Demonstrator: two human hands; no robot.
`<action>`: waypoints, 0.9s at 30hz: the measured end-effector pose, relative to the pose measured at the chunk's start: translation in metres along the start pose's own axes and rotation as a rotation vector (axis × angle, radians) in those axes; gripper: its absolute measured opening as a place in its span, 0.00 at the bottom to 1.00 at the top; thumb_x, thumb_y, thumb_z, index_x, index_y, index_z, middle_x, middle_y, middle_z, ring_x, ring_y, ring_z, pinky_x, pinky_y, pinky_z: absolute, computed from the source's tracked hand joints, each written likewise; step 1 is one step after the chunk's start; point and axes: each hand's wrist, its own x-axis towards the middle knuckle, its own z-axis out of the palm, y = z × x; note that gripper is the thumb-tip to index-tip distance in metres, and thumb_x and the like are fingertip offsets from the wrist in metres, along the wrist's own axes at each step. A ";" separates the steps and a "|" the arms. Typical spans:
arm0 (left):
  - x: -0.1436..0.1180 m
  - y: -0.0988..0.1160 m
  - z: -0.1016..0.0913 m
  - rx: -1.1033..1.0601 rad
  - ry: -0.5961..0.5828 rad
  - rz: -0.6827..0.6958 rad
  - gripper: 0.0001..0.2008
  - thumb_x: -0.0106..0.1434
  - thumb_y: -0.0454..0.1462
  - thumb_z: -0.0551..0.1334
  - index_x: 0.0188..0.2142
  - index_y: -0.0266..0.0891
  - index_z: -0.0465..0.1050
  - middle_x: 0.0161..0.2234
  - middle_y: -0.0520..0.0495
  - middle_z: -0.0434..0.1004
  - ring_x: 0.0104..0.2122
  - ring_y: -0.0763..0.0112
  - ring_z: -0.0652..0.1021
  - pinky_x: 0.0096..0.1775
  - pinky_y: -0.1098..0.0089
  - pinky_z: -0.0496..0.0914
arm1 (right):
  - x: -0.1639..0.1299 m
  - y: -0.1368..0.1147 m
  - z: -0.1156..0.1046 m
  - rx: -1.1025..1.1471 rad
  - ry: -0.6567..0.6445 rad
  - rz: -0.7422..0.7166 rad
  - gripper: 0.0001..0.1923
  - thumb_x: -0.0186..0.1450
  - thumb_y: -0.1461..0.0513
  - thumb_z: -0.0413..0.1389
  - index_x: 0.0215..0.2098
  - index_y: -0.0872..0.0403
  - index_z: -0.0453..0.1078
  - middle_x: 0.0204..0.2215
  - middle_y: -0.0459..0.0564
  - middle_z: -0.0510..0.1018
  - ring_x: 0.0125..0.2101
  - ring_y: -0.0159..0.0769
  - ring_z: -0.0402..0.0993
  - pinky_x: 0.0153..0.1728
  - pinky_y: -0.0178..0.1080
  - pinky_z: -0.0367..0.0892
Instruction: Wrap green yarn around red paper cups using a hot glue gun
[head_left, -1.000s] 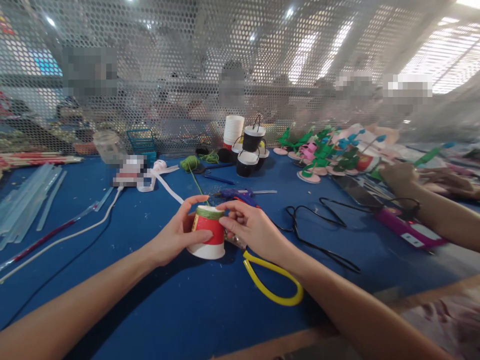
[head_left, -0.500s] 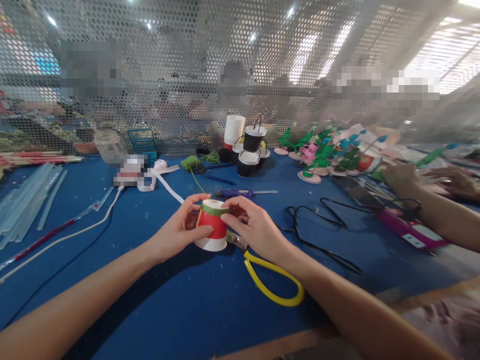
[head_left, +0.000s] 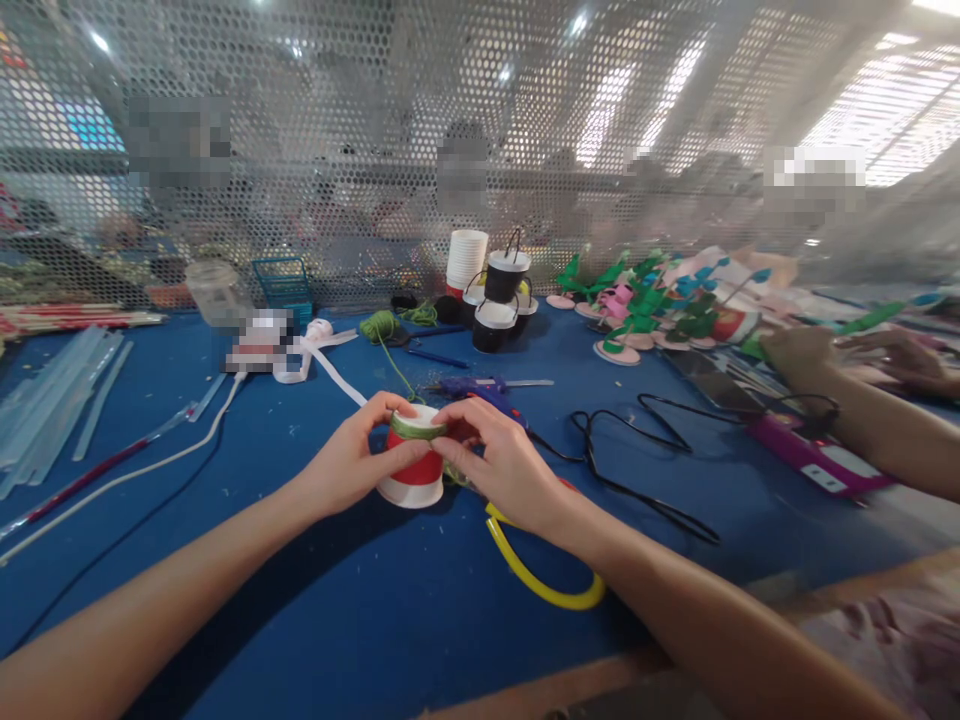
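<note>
Red paper cup (head_left: 415, 468), now lower and tilted, both hands' fingers (head_left: 390, 452) still clamped around its green-wound top.

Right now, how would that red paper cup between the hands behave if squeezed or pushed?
The red paper cup looks thin-walled, so it probably dents under pressure. It stands upside down on its wide rim, so it likely slides rather than tips. Probably very light.

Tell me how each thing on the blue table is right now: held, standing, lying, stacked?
Red paper cup: upside down, held by both hands, green string wound round its top.
Left hand: gripping the cup's side.
Right hand: fingers pinching at the cup's top edge.
Green string ball: lying loose, strand trailing toward the cup.
White cups: stacked.
Black cups: piled, upright.
Glue gun: lying flat.
Yellow loop: lying flat.
</note>
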 end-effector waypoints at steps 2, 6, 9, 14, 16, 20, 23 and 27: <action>0.001 -0.001 -0.001 -0.033 -0.005 -0.015 0.12 0.55 0.43 0.60 0.36 0.40 0.63 0.35 0.50 0.67 0.36 0.68 0.70 0.39 0.66 0.63 | 0.000 0.002 0.001 0.006 0.007 -0.012 0.06 0.58 0.66 0.54 0.35 0.52 0.65 0.32 0.48 0.69 0.31 0.31 0.69 0.31 0.36 0.67; 0.002 -0.002 -0.001 -0.060 -0.003 -0.035 0.13 0.54 0.43 0.60 0.36 0.40 0.63 0.34 0.50 0.68 0.35 0.68 0.70 0.37 0.67 0.63 | 0.001 0.005 0.003 0.007 0.012 -0.024 0.06 0.58 0.66 0.54 0.35 0.52 0.65 0.31 0.48 0.69 0.30 0.32 0.68 0.31 0.36 0.67; 0.002 -0.001 0.000 -0.063 0.008 -0.028 0.13 0.54 0.43 0.60 0.36 0.40 0.63 0.34 0.50 0.67 0.35 0.68 0.69 0.38 0.67 0.63 | 0.002 0.006 0.004 0.006 0.015 -0.034 0.05 0.58 0.66 0.54 0.34 0.52 0.66 0.32 0.48 0.69 0.31 0.32 0.68 0.32 0.36 0.67; 0.001 -0.001 0.001 -0.056 0.005 -0.026 0.13 0.55 0.43 0.59 0.36 0.40 0.62 0.35 0.49 0.67 0.36 0.68 0.69 0.39 0.66 0.63 | 0.002 0.005 0.003 0.014 0.019 -0.030 0.05 0.59 0.66 0.54 0.35 0.53 0.66 0.31 0.48 0.69 0.30 0.31 0.68 0.32 0.36 0.67; 0.001 -0.001 0.001 -0.057 0.005 -0.028 0.12 0.55 0.42 0.59 0.37 0.40 0.62 0.35 0.50 0.66 0.36 0.68 0.69 0.38 0.66 0.63 | 0.001 0.003 0.002 0.006 0.018 -0.031 0.05 0.59 0.66 0.54 0.34 0.52 0.66 0.30 0.47 0.69 0.30 0.31 0.68 0.32 0.36 0.67; 0.001 0.000 -0.001 -0.088 -0.039 -0.053 0.12 0.54 0.41 0.60 0.36 0.40 0.61 0.33 0.51 0.66 0.34 0.69 0.69 0.37 0.67 0.63 | 0.001 0.002 0.002 -0.006 0.019 -0.030 0.05 0.58 0.66 0.54 0.34 0.52 0.67 0.30 0.47 0.69 0.29 0.31 0.68 0.32 0.37 0.67; 0.001 0.002 -0.002 -0.091 -0.066 -0.061 0.15 0.52 0.41 0.63 0.36 0.41 0.60 0.33 0.52 0.66 0.34 0.70 0.69 0.37 0.68 0.63 | 0.001 0.004 0.002 -0.001 0.018 -0.024 0.06 0.58 0.66 0.54 0.34 0.52 0.67 0.30 0.48 0.69 0.30 0.32 0.68 0.32 0.37 0.67; 0.002 0.003 -0.003 -0.094 -0.057 -0.060 0.14 0.52 0.41 0.62 0.36 0.40 0.61 0.33 0.52 0.66 0.34 0.70 0.69 0.37 0.68 0.63 | 0.001 0.004 0.002 0.003 0.013 -0.020 0.06 0.58 0.67 0.53 0.34 0.52 0.67 0.30 0.47 0.69 0.30 0.32 0.68 0.33 0.37 0.67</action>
